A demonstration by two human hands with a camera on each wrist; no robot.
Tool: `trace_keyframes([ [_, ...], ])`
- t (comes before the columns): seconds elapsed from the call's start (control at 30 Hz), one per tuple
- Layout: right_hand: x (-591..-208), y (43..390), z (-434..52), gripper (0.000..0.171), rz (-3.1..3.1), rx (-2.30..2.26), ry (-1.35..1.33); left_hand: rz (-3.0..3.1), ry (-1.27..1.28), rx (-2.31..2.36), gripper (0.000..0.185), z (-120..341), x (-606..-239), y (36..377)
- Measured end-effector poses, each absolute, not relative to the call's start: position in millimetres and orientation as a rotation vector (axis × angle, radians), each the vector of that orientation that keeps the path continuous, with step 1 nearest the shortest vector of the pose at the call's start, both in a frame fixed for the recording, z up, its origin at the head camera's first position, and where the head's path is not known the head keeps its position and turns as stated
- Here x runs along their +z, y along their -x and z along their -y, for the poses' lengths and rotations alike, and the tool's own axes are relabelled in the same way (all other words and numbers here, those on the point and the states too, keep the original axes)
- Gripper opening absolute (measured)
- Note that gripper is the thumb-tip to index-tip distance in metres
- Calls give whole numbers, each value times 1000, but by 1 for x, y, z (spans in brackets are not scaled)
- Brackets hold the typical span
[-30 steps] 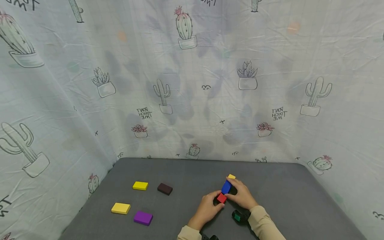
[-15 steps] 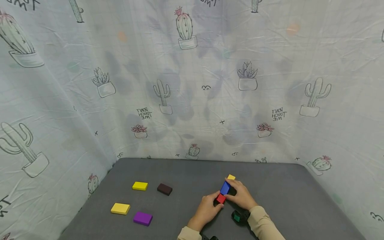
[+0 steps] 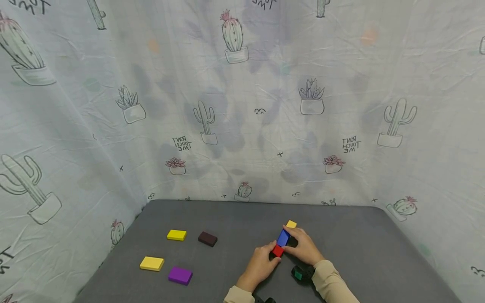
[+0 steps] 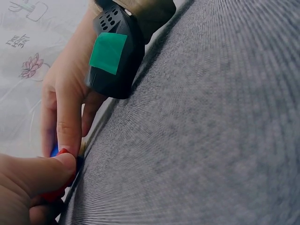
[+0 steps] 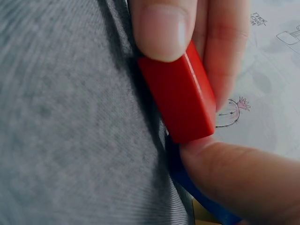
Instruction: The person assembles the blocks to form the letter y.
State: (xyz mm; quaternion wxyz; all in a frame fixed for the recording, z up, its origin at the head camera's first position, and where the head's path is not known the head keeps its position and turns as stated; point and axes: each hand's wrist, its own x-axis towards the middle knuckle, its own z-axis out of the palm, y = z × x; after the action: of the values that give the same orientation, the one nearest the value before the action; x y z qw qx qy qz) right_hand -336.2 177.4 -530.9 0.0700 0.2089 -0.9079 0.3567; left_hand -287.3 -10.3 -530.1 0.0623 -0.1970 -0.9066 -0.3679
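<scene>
Left hand [image 3: 261, 263] pinches the red block [image 3: 278, 251], right hand [image 3: 303, 248] fingers curl on the blue block [image 3: 283, 237]. Both sit right of centre on the grey table [image 3: 360, 252], in line, long axes running near-left to far-right toward a yellow block [image 3: 291, 224].

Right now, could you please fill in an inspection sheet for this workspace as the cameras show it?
Surface: grey cloth-covered table, flat, no spills seen.
Job's things: red block, blue block and a small yellow block lie in a line; red touches blue.
Clutter: two yellow blocks, a dark brown block and a purple block lie apart on the left side.
Grippers: left hand pinches the red block; right hand rests its fingers on the red and blue blocks.
Cables: nothing seen.
Surroundings: cactus-print sheet hangs on three sides; black wrist device with green tape on the right wrist.
</scene>
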Motion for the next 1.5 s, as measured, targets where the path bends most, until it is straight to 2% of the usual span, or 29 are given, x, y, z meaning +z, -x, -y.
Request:
trace_keyframes([
  [0.33, -529, 335, -174, 71, 2762, 1094, -588, 2762, 595, -1109, 51, 12, -531, 289],
  [1.5, -538, 333, -181, 71, 2726, 1076, -702, 2776, 583, -1043, 49, 11, -530, 287],
])
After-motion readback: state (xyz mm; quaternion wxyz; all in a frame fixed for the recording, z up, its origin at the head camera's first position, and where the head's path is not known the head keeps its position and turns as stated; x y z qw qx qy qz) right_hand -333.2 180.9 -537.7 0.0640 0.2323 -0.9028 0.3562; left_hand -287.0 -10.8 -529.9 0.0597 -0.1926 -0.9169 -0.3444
